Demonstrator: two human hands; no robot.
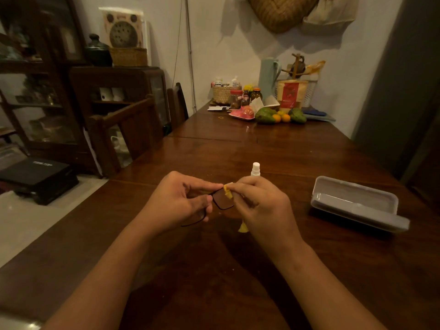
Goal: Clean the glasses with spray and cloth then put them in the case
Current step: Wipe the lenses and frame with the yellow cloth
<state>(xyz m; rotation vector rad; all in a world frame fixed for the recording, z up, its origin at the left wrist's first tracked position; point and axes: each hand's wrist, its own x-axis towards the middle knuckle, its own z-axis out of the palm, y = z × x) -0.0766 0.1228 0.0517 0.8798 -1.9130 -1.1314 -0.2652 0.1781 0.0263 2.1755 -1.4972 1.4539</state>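
Now left hand (177, 198) holds glasses (222, 198); right hand (264, 206) pinches cloth (227, 192).

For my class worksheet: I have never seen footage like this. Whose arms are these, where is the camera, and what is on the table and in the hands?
There is no machine here: a person wears a wide-angle camera on the head, so this single picture looks forward and down at their own arms. The left hand holds dark-framed glasses above the wooden table. The right hand pinches a yellow cloth against one lens. Behind the hands stands a small white spray bottle. To the right lies an open grey case. At the far end sit fruit and jars.
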